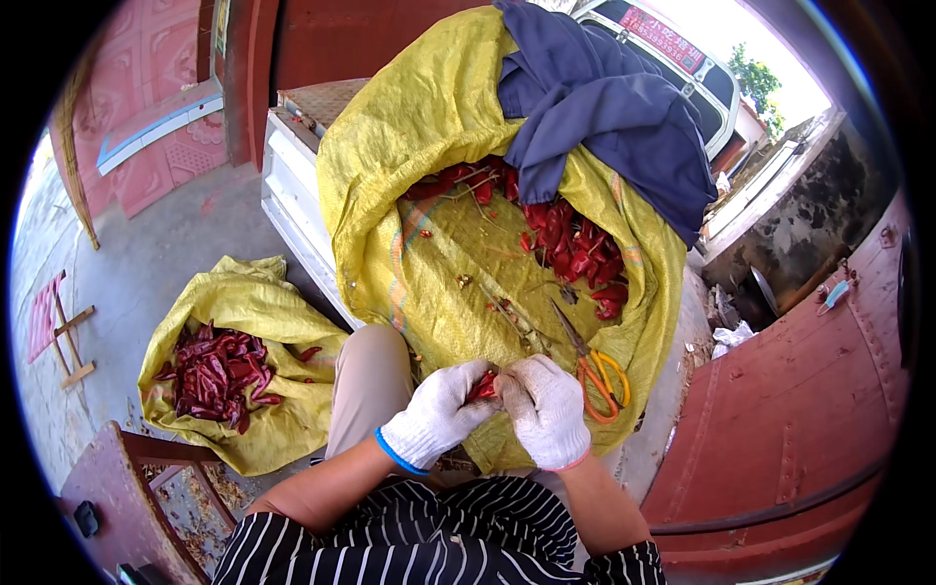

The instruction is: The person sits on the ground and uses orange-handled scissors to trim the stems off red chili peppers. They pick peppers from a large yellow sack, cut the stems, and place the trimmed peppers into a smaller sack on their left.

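Observation:
Both my hands wear white knit gloves and meet over the front of a large open yellow woven sack. Red dried chili peppers show between the fingers of my left hand, which is closed around them. My right hand pinches at their end, its glove fingertips stained brown. Just right of it, orange-handled scissors lie on the sack, blades pointing away from me. More red chili peppers are heaped at the sack's far right side. Stem bits are scattered on its middle.
To the left, a smaller yellow sack holds a pile of dark red chilies. A dark blue cloth drapes over the big sack's far edge. A wooden chair stands at lower left, a red metal door at right, and a vehicle behind.

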Demonstrator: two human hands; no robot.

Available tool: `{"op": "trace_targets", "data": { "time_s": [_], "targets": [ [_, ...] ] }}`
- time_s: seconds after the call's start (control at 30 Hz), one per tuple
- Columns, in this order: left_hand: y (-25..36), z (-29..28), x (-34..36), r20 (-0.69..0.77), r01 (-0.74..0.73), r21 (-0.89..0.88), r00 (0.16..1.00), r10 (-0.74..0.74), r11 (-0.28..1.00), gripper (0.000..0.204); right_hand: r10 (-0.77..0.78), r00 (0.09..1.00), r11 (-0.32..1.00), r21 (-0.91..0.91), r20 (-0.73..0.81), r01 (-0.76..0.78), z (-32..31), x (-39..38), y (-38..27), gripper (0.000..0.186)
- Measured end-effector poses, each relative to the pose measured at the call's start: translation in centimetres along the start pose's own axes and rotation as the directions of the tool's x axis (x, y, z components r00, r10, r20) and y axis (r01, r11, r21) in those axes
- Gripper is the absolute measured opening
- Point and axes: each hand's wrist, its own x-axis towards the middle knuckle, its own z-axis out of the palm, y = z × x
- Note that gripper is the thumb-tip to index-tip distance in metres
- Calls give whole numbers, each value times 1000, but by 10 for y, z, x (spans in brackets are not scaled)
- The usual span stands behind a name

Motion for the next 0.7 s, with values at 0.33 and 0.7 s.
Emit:
{"op": "trace_targets", "data": {
  "time_s": [0.33,0.7],
  "targets": [
    [-12,-2,5,36,-269,209,963,268,940,22,629,645,-14,836,434,-549,10,-9,12,7],
    [-3,-15,5,55,223,-640,968,-245,735,11,125,878,988,-135,463,-70,-54,0,25,20]
  ]
}}
